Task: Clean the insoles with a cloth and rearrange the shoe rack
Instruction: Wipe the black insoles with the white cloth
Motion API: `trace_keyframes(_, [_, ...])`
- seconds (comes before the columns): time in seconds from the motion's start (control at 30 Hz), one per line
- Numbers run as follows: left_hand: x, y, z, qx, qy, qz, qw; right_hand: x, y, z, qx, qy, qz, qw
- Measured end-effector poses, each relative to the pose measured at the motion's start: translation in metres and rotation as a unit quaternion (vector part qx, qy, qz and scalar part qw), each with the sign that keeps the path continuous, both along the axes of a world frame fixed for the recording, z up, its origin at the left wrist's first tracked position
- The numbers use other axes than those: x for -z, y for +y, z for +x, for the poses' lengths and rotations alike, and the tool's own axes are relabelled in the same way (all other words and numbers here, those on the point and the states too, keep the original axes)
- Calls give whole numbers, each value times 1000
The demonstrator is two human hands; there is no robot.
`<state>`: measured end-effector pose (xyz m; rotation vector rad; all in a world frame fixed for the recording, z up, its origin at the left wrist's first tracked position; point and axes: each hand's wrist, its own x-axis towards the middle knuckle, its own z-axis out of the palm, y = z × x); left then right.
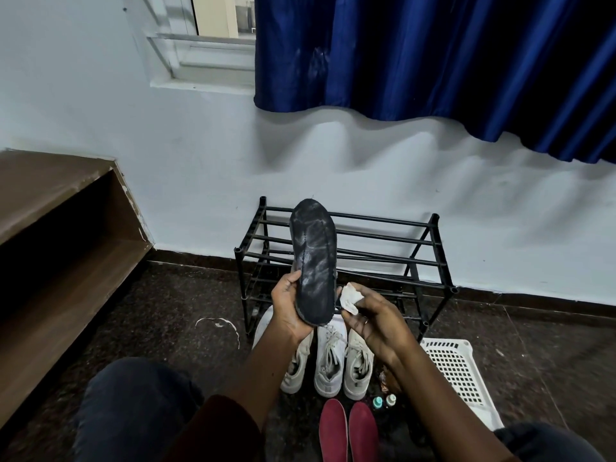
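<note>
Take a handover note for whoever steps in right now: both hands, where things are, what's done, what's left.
Left hand grips the black shoe insole by its lower end, held upright. Right hand pinches the crumpled white cloth beside it.
Three white sneakers and two red insoles lie on the floor before the black barred shoe rack.
Done: hard to tell; the black insole shows pale smears.
Left: wipe it, then the red insoles, then load the rack.

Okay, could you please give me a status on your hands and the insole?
Left grip holds black insole upright by lower end. Right grip pinches white cloth beside its right edge. Nothing between them; shoe rack behind, white shoes below.
</note>
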<state>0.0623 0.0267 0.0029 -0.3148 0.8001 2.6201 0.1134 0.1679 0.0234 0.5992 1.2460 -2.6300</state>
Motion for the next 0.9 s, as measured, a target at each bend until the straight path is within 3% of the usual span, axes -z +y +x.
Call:
trace_keyframes(0.17, [-4, -4, -2, -13, 25, -1, 1000, 4, 3, -2, 3, -7, -103, 995])
trace_keyframes(0.4, [-6, 0, 2, 14, 29, 79, 996, 0, -3, -3, 20, 1, 34, 999])
trace_keyframes(0.53, [-9, 4, 2, -5, 19, 63, 998, 2, -4, -7, 40, 36, 159, 986])
trace_keyframes(0.6, [-12, 5, 0, -24, 23, 64, 997, 3, -5, -7, 60, 86, 305, 947])
trace_keyframes(0.7, [-14, 6, -1, -25, 32, 63, 997, 0, -7, -3, 86, 164, 510, 840])
trace_keyframes(0.8, [-17, 6, 0, -18, 30, 38, 999, -11, -15, -1, 139, 216, 590, 765])
trace_keyframes(0.9, [-9, 7, -4, -25, 12, 21, 999, -19, -24, -3, 145, 231, 620, 735])
